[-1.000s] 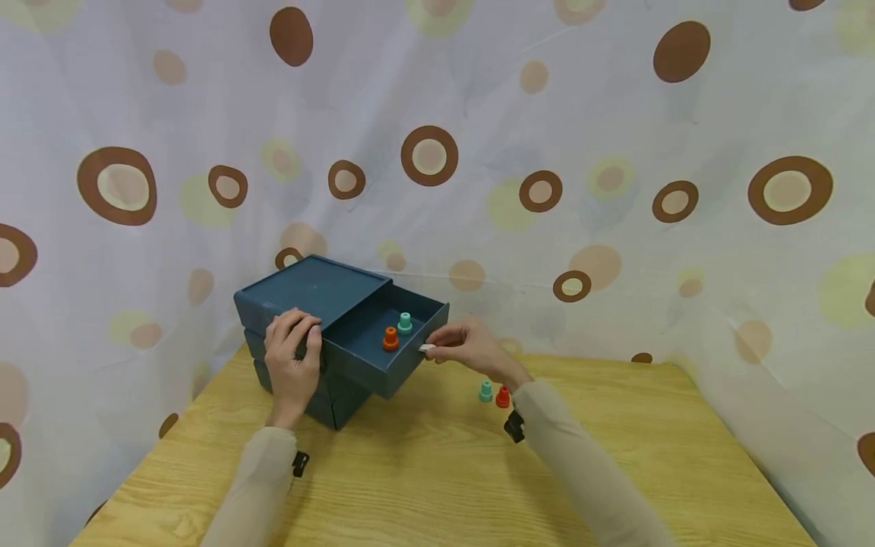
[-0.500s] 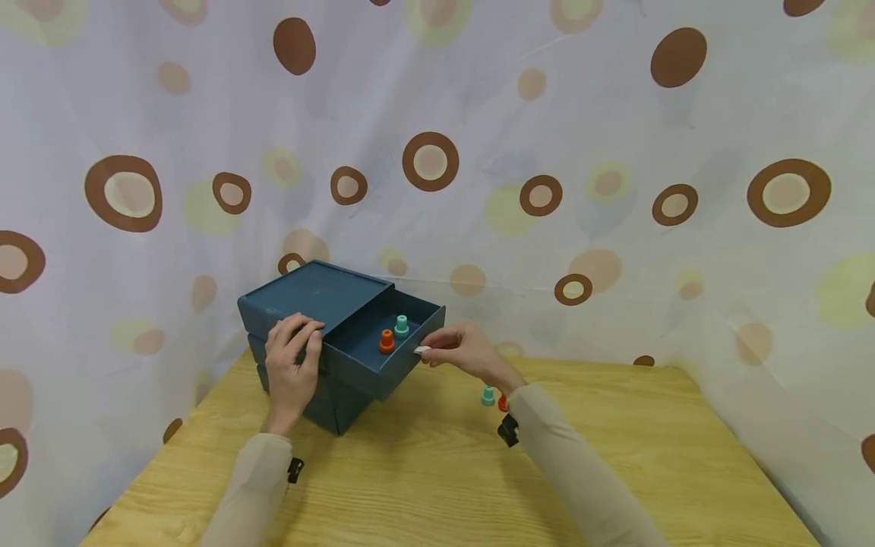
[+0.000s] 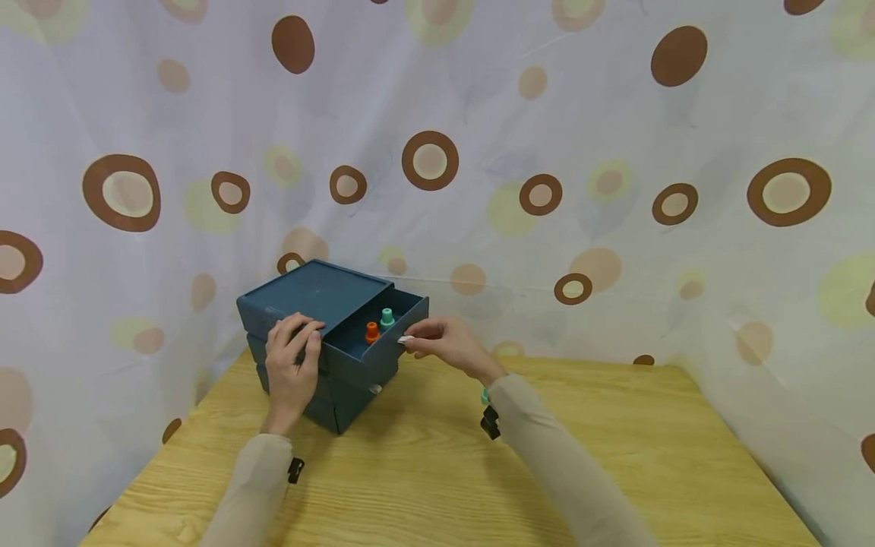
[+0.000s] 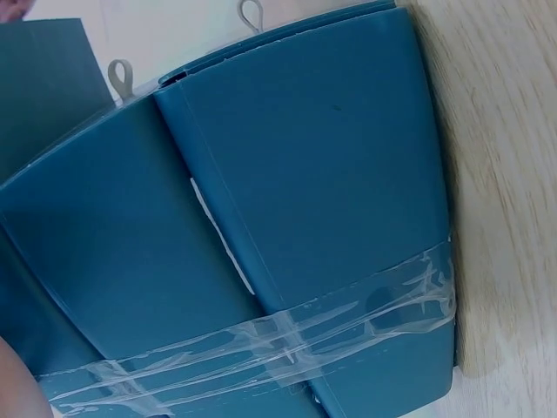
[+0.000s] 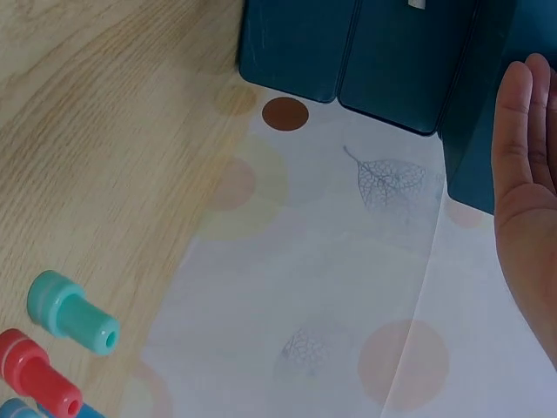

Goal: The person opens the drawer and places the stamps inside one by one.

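My left hand [image 3: 294, 365] rests on the top left edge of a dark blue drawer cabinet [image 3: 311, 292], its fingers over the edge. With thumb and fingers my right hand [image 3: 447, 346] pinches a small white pull tab [image 3: 405, 339] on the front of the top drawer [image 3: 347, 365]. That drawer stands partly pulled out. Inside it are an orange peg [image 3: 372, 332] and a teal peg [image 3: 387, 317], both upright, their bases partly hidden. The left wrist view shows the cabinet's side [image 4: 313, 165] with clear tape [image 4: 287, 348] across it.
A lower drawer has its own white tab [image 3: 375, 389]. On the wooden table [image 3: 410, 486], a teal peg [image 5: 74, 313], a red peg [image 5: 39, 373] and blue pieces cut off by the frame lie near the right wrist. A patterned cloth [image 3: 615, 114] hangs behind.
My right hand has moved left, and the top drawer has slid further into the cabinet with both pegs inside. My left hand stays on the cabinet's edge.
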Motion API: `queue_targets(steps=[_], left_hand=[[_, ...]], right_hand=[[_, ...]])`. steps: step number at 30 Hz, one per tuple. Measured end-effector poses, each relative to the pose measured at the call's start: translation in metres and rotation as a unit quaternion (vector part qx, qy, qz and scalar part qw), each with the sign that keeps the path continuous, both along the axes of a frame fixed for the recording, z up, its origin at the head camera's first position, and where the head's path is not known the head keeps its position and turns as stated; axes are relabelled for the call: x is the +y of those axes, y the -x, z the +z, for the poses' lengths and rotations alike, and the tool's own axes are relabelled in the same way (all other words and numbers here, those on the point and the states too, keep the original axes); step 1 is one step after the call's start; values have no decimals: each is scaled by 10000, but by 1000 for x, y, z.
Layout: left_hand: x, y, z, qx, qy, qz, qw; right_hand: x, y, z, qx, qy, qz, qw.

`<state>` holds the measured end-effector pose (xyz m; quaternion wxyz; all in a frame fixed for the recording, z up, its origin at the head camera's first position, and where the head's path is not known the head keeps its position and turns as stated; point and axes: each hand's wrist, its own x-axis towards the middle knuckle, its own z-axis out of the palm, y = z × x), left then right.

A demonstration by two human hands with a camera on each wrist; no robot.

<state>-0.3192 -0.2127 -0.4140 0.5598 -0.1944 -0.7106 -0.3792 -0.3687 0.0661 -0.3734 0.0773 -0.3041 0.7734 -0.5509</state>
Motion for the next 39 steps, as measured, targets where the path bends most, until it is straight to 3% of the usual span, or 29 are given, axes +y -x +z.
queue_targets(steps=[16, 39], left_hand=[[0, -2, 2, -97, -45, -39, 9999], [-2, -1, 0, -134, -7, -64, 9999]], right_hand=[[-34, 8, -4, 168, 360, 134, 9991], [-63, 7, 2, -46, -30, -104, 9999]])
